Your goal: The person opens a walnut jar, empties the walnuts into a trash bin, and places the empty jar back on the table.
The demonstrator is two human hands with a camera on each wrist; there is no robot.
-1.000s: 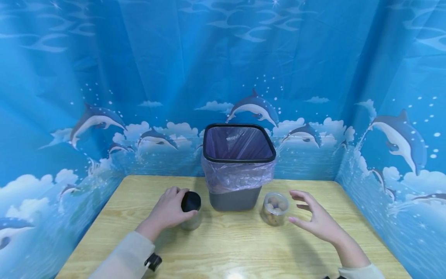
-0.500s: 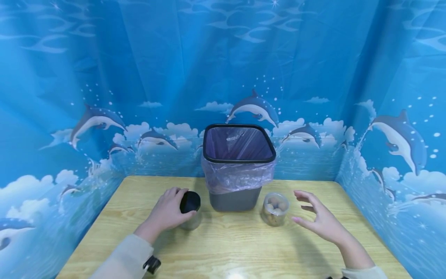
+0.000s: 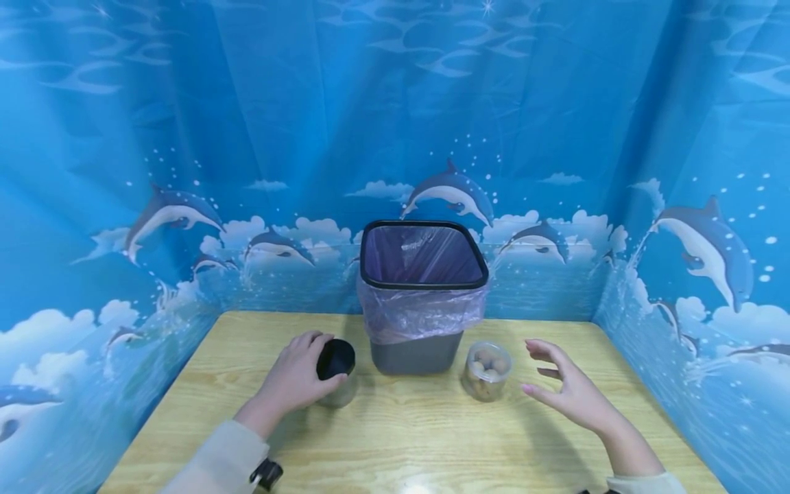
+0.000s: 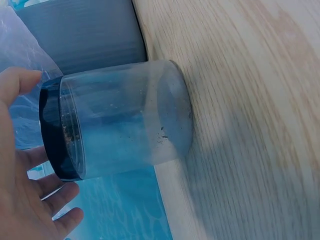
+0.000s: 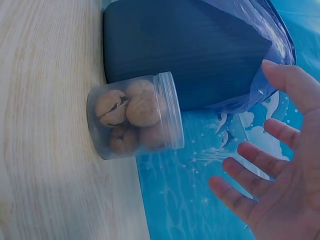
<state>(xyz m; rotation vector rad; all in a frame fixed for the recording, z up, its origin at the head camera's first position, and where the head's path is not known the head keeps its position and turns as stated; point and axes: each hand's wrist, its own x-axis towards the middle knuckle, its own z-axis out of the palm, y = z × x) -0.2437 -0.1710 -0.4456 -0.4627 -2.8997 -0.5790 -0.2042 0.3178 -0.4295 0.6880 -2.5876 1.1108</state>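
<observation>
On the left of the table, a clear jar (image 4: 125, 120) stands upright under a black lid (image 3: 336, 359). My left hand (image 3: 299, 370) curves round that lid, thumb at the front side and index finger behind it. The other fingers are bent loosely below the lid in the left wrist view. Only small dark crumbs show inside this jar. To the right, a second clear jar (image 3: 487, 370) contains several brown, cracked walnuts (image 5: 145, 110). Beside it, my right hand (image 3: 570, 391) hovers apart from the jar, holding nothing, its fingers spread and slightly bent.
Between the two jars, farther back, stands a grey bin (image 3: 416, 353) with a black rim and a purple bag (image 3: 426, 312) folded over it. The wooden table (image 3: 420, 432) is enclosed by a blue dolphin-print curtain (image 3: 395, 123) on three sides.
My right hand has drawn a little to the right, away from the walnut jar. My left hand has shifted very slightly left at the lid. The bin and the walnut jar stay put.
</observation>
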